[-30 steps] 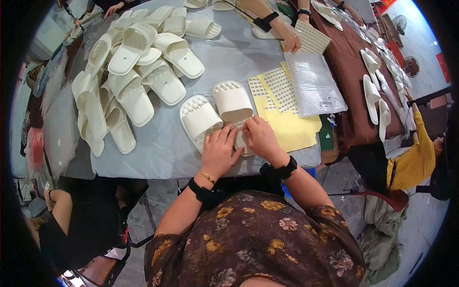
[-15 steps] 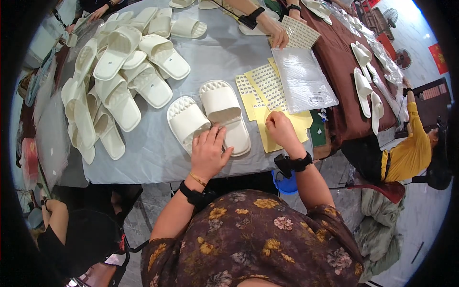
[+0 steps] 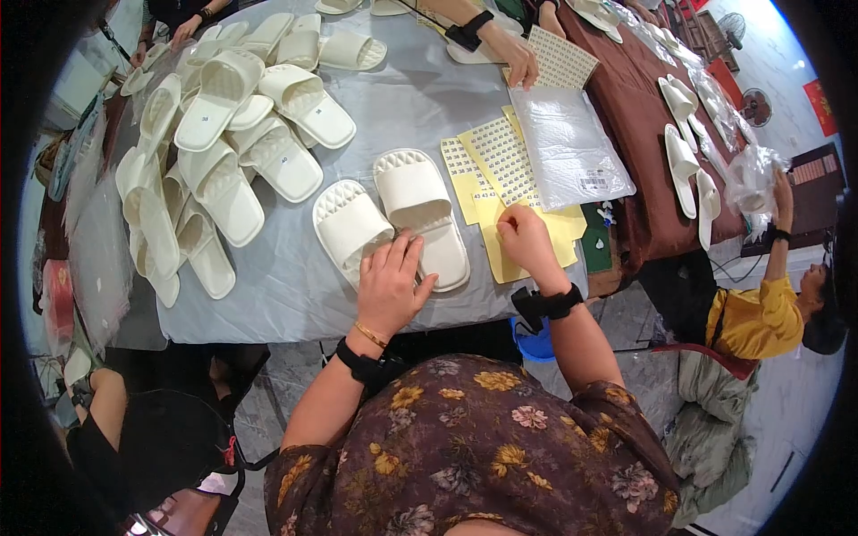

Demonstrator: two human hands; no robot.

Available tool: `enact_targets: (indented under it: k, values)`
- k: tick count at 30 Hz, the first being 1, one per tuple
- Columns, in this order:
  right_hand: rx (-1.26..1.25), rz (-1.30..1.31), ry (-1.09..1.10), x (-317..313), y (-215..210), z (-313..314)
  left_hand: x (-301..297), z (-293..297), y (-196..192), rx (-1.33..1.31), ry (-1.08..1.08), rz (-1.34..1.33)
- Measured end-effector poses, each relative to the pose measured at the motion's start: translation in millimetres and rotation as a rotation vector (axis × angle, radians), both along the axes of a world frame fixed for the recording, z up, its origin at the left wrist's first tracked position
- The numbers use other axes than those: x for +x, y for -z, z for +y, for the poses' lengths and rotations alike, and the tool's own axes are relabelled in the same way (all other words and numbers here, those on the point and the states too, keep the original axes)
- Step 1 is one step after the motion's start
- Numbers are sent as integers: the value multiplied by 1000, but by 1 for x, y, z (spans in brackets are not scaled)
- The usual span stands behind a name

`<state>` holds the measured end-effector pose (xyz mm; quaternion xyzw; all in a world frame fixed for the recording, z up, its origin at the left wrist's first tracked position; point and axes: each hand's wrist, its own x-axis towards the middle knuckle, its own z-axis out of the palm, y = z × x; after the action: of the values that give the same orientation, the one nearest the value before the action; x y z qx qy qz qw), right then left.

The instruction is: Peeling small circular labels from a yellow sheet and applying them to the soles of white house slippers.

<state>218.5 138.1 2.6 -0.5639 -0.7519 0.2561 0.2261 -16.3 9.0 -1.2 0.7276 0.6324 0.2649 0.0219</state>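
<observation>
Seemingly steadying, the left hand spread on a cream-white quilted slipper — the right hand, pinch unclear, curled over yellow paper sheets.

Grey-covered table, brown-covered surface alongside, grey marbled floor, round fans at upper right

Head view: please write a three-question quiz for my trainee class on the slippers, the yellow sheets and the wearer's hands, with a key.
1. Multiple choice: what is the right hand nearest to? A) the brown cloth; B) the yellow sheets; C) a fan.
2. True or false: the slipper pile lies to the left of the slipper pair.
3. Short answer: which slipper of the pair has its heel end hidden by the left hand?

Key: 1. B; 2. True; 3. The left slipper.
</observation>
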Motion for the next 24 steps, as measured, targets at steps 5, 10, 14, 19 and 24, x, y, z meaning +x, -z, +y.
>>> enact_targets:
  k: [5,10,14,19,24]
  values:
    - [-101,157,73,-1,-14,14,0,0,-1,5,-2,-3]
    - [-19,123,-51,-25,-22,37,0,0,0,6,0,-10]
    - [53,11,-210,-47,-11,61,0,0,0,-12,-2,-25]
    - [58,-99,-211,-58,6,71,-1,-1,2,0,1,-57]
    - [48,-198,-174,-59,11,70,0,-1,4,-8,-6,-49]
